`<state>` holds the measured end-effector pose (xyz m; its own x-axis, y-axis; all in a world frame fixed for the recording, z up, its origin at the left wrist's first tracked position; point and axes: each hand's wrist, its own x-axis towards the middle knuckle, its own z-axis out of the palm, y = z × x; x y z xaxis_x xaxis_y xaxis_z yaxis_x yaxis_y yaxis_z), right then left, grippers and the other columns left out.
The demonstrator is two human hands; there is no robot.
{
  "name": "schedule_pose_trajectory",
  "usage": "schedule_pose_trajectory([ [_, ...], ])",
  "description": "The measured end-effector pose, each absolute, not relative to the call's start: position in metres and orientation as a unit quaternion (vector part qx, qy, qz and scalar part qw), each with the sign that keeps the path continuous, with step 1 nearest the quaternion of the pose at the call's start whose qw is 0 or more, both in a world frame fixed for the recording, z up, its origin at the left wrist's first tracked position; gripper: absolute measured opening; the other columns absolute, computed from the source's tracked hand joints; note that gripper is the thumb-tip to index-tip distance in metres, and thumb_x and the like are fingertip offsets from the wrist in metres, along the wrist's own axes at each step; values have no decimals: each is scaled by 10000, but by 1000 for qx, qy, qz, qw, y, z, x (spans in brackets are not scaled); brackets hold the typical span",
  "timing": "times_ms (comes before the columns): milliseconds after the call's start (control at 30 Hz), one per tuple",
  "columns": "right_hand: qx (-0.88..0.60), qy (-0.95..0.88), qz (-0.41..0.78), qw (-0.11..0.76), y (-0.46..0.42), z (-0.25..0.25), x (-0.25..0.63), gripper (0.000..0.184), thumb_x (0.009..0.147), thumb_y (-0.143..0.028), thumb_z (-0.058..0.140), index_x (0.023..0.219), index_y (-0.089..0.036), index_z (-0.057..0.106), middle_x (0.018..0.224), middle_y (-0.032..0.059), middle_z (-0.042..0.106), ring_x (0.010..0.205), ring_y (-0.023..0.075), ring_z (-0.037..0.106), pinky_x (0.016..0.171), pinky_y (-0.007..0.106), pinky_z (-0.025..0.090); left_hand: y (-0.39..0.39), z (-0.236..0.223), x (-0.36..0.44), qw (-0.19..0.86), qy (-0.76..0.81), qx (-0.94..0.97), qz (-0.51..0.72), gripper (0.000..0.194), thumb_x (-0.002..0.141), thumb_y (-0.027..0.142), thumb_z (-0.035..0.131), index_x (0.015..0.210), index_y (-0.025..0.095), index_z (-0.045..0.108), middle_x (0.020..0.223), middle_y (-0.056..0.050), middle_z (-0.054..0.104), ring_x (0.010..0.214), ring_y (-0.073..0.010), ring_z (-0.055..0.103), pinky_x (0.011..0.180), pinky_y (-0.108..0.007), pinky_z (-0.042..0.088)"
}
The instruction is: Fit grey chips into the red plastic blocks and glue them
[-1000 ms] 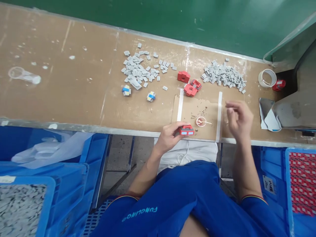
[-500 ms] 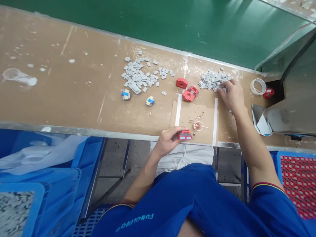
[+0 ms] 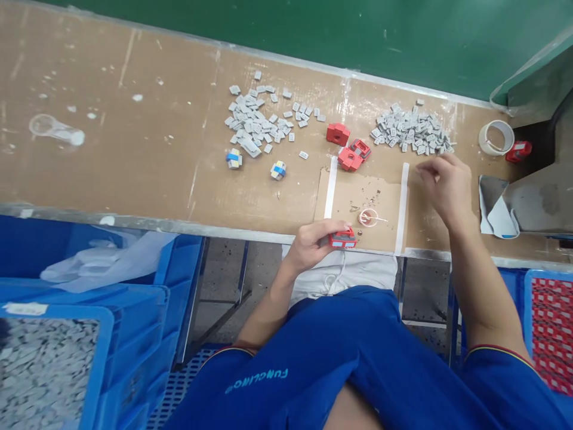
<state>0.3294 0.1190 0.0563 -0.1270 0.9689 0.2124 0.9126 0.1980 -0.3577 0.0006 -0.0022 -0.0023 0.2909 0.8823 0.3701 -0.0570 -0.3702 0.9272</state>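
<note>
Far left, a blue plastic crate heaped with grey chips, and beyond it, on the scuffed tan workbench, a clear plastic scoop. Next along, a loose spread of grey tiles, with two small stacks banded in blue and yellow just below it.

Then the left hand, clamped around a red block at the near edge of a cardboard sheet; that block sits low over the sheet, close to the bench edge, its blue-and-white face turned upward. Beyond it, three more red blocks in a close group. Just beside the held block, a small dish with a thin stick resting in it, between two strips of white tape.

Further right, the right hand, well apart from the left, fingers loosely curled just below a second pile of grey tiles; whether a tile sits in those fingers, too small to tell. Step in hand, by the look of it: handwork on the red block, tiles within reach. Further work on it would call for a steady left grip and right fingertips brought across.

Far right, a roll of tape and a lone red block.
</note>
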Motion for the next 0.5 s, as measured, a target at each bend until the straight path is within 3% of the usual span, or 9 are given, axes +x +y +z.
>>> schedule_pose_trajectory([
  [133,-639,-727,43,249,69,32,328,245,1003,-387,582,916,-257,770,967,97,723,911,284,671,844,451,548,-2,-2,1,465,315,658,503,256,956,199,747,1212,206,762,1182,-130,835,1130,-231,803,1006,-358,646],
  [300,-652,-729,30,205,32,21,321,349,1046,-316,425,1122,-232,755,1163,155,735,1059,328,653,974,529,523,-3,-5,0,459,330,663,491,259,965,218,737,1223,217,766,1186,-113,833,1106,-212,806,989,-335,646],
  [400,-658,-729,52,184,26,27,326,334,1034,-307,435,1077,-229,757,1054,148,727,983,327,652,934,520,526,-2,-5,-1,448,344,667,486,292,951,208,755,1242,229,768,1180,-100,835,1053,-196,809,942,-311,641],
  [500,-659,-729,73,170,34,35,338,245,981,-320,540,964,-244,773,909,97,708,864,287,663,824,441,539,-1,-3,-2,456,335,667,485,335,928,218,793,1262,230,768,1151,-103,840,1023,-192,807,911,-296,627],
])
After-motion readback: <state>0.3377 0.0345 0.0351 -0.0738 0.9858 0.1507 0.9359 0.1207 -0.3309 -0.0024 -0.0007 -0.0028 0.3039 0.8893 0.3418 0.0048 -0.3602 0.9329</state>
